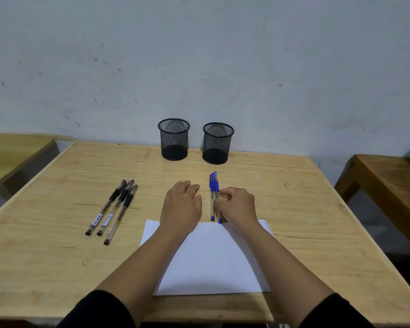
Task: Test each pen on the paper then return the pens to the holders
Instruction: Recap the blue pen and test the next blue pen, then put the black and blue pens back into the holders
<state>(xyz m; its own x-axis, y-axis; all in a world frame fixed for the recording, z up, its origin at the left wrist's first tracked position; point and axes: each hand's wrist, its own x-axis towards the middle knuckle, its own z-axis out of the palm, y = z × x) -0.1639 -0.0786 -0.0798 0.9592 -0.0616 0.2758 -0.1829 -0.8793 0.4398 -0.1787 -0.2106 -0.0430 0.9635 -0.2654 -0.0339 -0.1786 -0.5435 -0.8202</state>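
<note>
Three black pens [116, 207] lie side by side on the left of the wooden table [294, 209]. Blue pens [213, 184] lie together in the middle, just beyond a white sheet of paper [211, 261]. My right hand [237, 207] rests over their near right side, its fingers curled and pinching the rightmost blue pen, which still lies on the table. My left hand [182, 207] lies flat, palm down, left of the blue pens and holds nothing. Two black mesh holders, a left holder [174, 139] and a right holder [217, 143], stand empty at the table's far edge.
A pale wall rises right behind the holders. Another wooden table [388, 183] stands to the right and a further one [12, 150] to the left, each across a gap. Both my forearms cross the paper.
</note>
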